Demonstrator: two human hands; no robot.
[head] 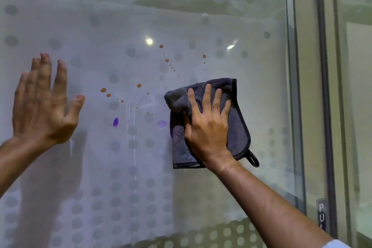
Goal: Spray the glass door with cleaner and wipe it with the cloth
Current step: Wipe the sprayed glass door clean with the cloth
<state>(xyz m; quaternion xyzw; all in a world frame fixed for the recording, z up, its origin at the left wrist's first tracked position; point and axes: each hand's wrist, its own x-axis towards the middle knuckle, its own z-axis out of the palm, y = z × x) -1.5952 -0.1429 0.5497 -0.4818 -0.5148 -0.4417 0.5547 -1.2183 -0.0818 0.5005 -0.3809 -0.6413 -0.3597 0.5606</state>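
Observation:
The frosted glass door (120, 26) with a grey dot pattern fills the view. Brown drops (103, 90) and a purple smear (115, 122) mark its middle, and thin wet streaks run down beside them. My right hand (207, 125) presses a dark grey cloth (237, 127) flat against the glass, right of the marks, fingers spread over it. A fainter purple smudge (162, 124) lies just left of the cloth. My left hand (43, 102) rests open on the glass at the left, holding nothing. No spray bottle is in view.
The door's right edge meets a grey metal frame (324, 86) with a small sign plate (321, 215) low down. Beyond it is another glass panel (354, 66). A black hanging loop (252, 159) sticks out of the cloth's lower right corner.

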